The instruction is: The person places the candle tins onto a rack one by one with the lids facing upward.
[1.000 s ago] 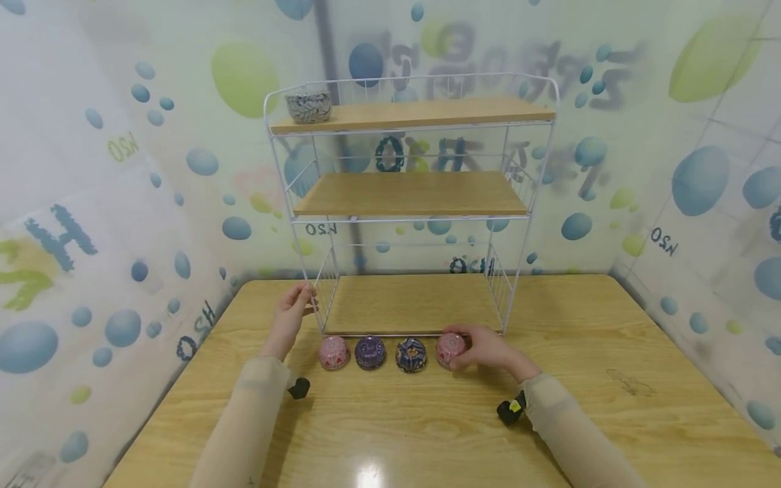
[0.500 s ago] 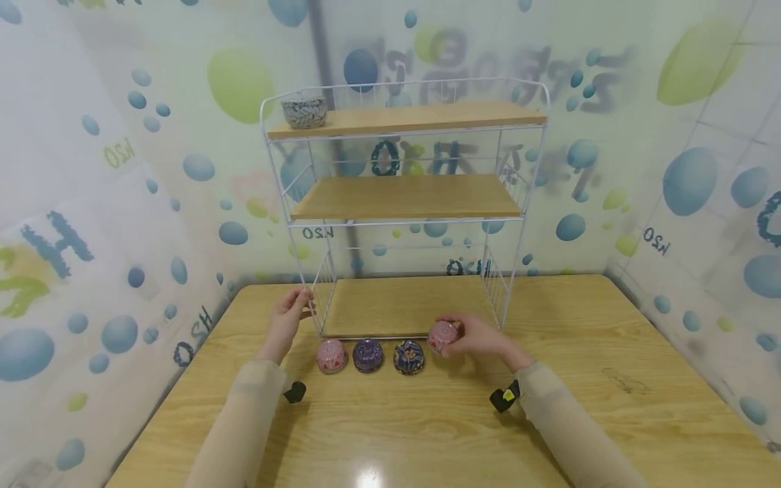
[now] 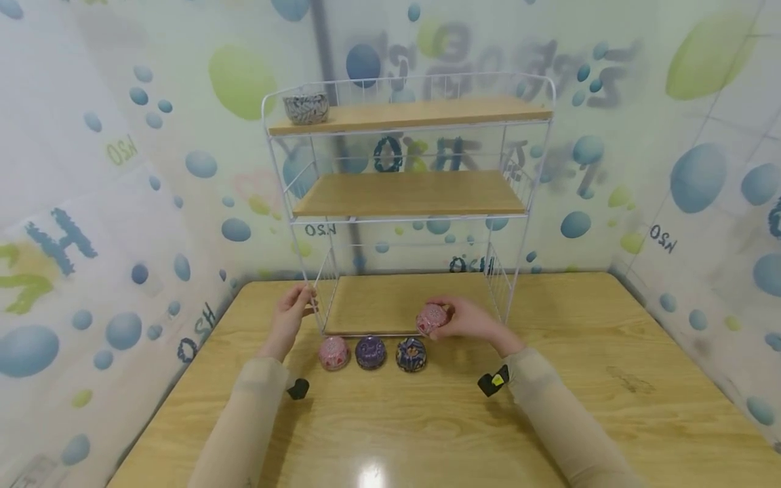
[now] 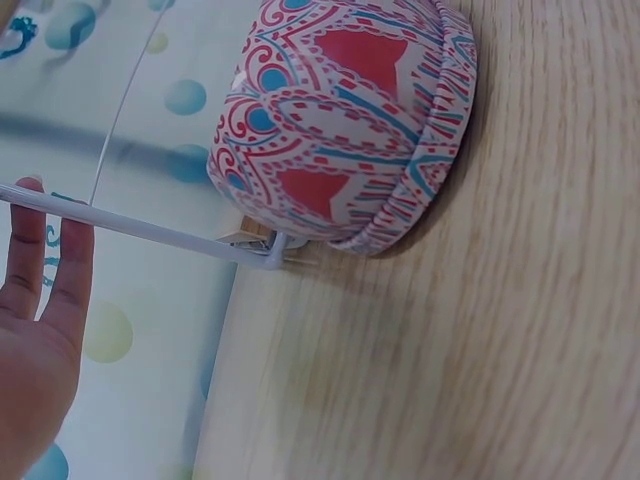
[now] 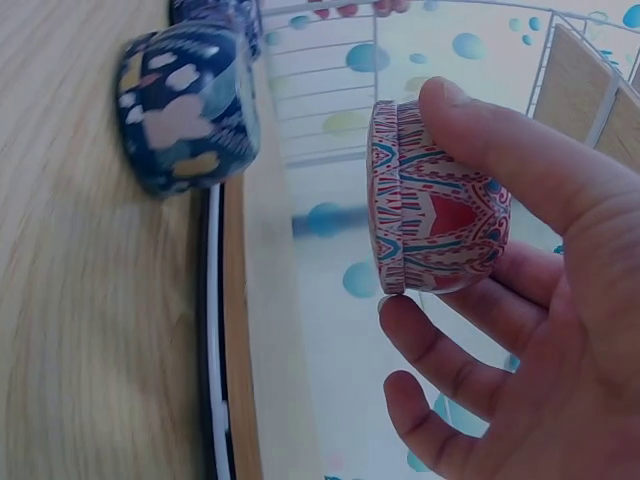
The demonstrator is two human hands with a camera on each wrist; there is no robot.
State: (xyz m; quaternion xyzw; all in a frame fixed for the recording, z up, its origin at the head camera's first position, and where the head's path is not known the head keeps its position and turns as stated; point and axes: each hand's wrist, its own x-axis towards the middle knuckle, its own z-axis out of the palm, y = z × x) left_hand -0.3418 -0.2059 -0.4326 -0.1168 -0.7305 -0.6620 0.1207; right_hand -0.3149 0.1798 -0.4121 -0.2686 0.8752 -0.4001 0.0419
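Progress looks early, as a judgement: 1 grey patterned tin point(image 3: 306, 107) sits at the 9 o'clock end of the top board of the white wire rack with 3 wooden shelves point(image 3: 410, 195), while the middle and bottom boards carry nothing. The right hand point(image 3: 465, 317) pinches a pink round tin with red and teal pattern point(image 3: 431, 318) between thumb and fingers, lifted off the table point(image 3: 610, 379) just at the front edge of the bottom shelf, toward 12 o'clock from the row. 3 tins remain on the table in a line before the rack: a second pink patterned tin point(image 3: 333, 352) at 9 o'clock, a purple round tin point(image 3: 370, 352) in the middle, and a dark blue floral tin point(image 3: 411, 354) at 3 o'clock. The left hand point(image 3: 293, 313) has its fingers laid against the rack's front 9 o'clock wire post, fingers fairly straight in the left wrist view.

The table is pale wood-grain laminate with a glossy reflection near its 6 o'clock edge. Walls all round wear a white covering printed with blue and green bubbles and lettering.
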